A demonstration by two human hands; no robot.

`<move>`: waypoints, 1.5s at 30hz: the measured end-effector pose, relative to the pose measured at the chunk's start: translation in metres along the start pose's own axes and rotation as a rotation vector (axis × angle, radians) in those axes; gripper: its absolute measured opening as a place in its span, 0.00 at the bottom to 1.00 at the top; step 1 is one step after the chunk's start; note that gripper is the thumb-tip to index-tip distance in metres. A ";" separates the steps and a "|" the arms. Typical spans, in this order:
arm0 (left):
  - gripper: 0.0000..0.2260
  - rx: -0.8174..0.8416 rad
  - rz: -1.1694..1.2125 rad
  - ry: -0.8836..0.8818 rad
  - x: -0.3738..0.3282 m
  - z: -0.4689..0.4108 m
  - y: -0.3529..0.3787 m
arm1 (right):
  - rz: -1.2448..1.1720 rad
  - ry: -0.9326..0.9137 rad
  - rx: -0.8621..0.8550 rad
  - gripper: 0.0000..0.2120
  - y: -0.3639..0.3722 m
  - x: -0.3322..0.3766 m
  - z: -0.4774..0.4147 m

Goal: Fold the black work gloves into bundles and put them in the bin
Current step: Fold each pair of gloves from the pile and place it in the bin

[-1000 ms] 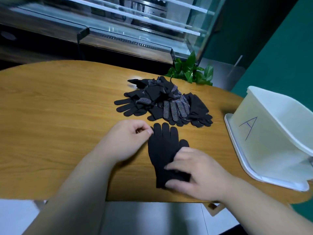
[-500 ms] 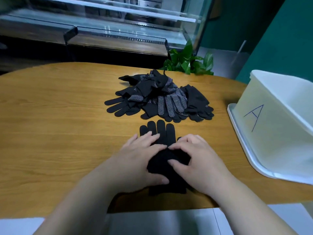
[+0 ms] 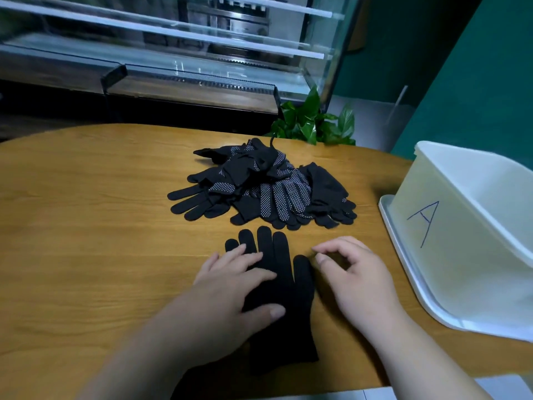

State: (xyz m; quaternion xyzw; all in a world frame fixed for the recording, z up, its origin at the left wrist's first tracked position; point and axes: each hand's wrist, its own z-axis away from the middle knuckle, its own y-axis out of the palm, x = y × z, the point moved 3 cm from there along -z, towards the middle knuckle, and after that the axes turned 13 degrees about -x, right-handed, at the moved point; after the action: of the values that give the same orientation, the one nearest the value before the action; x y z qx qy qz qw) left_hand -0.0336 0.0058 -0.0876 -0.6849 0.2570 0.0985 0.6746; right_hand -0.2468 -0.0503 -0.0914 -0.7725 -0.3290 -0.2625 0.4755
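Note:
A black work glove (image 3: 284,287) lies flat on the wooden table (image 3: 86,241), fingers pointing away from me. My left hand (image 3: 230,293) presses on its palm area with straight fingers spread. My right hand (image 3: 354,281) hovers just right of the glove's thumb, fingers loosely curled and holding nothing. Behind the glove is a heap of several black gloves (image 3: 262,186), some with white dots. A white bin (image 3: 467,235) marked "A" stands at the right on a white lid or tray.
A green plant (image 3: 314,122) rises behind the table's far edge. A glass display case (image 3: 173,62) stands beyond. The table's near edge runs just under my wrists. Bare wood stretches to the left.
My right hand has lifted off the glove and moved to its right side. My left hand stays on the glove, pressing it flat. The view has shifted a little.

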 end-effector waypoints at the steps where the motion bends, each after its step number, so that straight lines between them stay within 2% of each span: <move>1: 0.24 -0.027 0.035 -0.007 0.001 -0.001 -0.003 | -0.010 0.051 -0.010 0.07 -0.001 0.001 -0.004; 4: 0.19 -0.125 0.118 -0.028 0.006 -0.002 -0.011 | -0.019 0.140 -0.030 0.07 0.006 0.008 -0.026; 7: 0.16 -0.224 0.174 -0.049 0.011 -0.004 -0.017 | 0.077 0.051 -0.002 0.08 0.023 0.027 -0.056; 15: 0.12 -0.292 0.255 -0.114 0.022 -0.004 -0.025 | 0.367 -0.181 0.134 0.29 0.079 0.088 -0.116; 17: 0.11 -0.302 0.279 -0.123 0.025 -0.005 -0.026 | 0.459 -0.276 0.167 0.26 0.089 0.097 -0.120; 20: 0.11 -0.309 0.294 -0.139 0.028 -0.004 -0.027 | 0.528 -0.400 0.092 0.11 0.092 0.107 -0.128; 24: 0.12 -0.403 0.341 -0.168 0.031 -0.003 -0.033 | 0.224 -0.341 -0.075 0.07 0.070 0.130 -0.129; 26: 0.16 -0.512 0.414 -0.200 0.031 -0.003 -0.040 | -0.002 -0.235 -0.092 0.09 0.054 0.141 -0.122; 30: 0.29 -0.692 0.703 -0.353 0.032 -0.001 -0.046 | -0.441 0.018 0.072 0.07 0.035 0.153 -0.103; 33: 0.36 -0.656 1.054 -0.346 0.029 -0.001 -0.046 | -0.673 0.132 0.296 0.07 0.027 0.156 -0.089; 34: 0.33 -0.629 1.132 -0.306 0.025 -0.001 -0.046 | -0.674 0.145 0.356 0.09 0.025 0.157 -0.084; 37: 0.09 -0.713 1.159 -0.215 0.013 0.001 -0.054 | -0.555 0.156 0.439 0.11 0.020 0.157 -0.072; 39: 0.03 -0.791 1.136 -0.237 0.014 0.000 -0.056 | -0.460 0.153 0.460 0.10 0.021 0.153 -0.068; 40: 0.02 -0.787 1.148 -0.247 0.015 -0.001 -0.056 | -0.416 0.131 0.474 0.09 0.023 0.150 -0.067; 42: 0.09 -0.765 1.197 -0.267 0.016 0.000 -0.057 | -0.382 0.091 0.498 0.08 0.027 0.146 -0.065; 45: 0.15 -0.754 1.427 -0.315 0.018 0.003 -0.061 | -0.470 0.130 0.473 0.07 0.028 0.141 -0.067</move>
State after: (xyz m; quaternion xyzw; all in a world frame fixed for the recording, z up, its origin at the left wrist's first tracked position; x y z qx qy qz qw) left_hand 0.0114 0.0018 -0.0430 -0.5154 0.4826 0.6785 0.2026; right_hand -0.1408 -0.0833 0.0219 -0.5255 -0.5188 -0.3300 0.5880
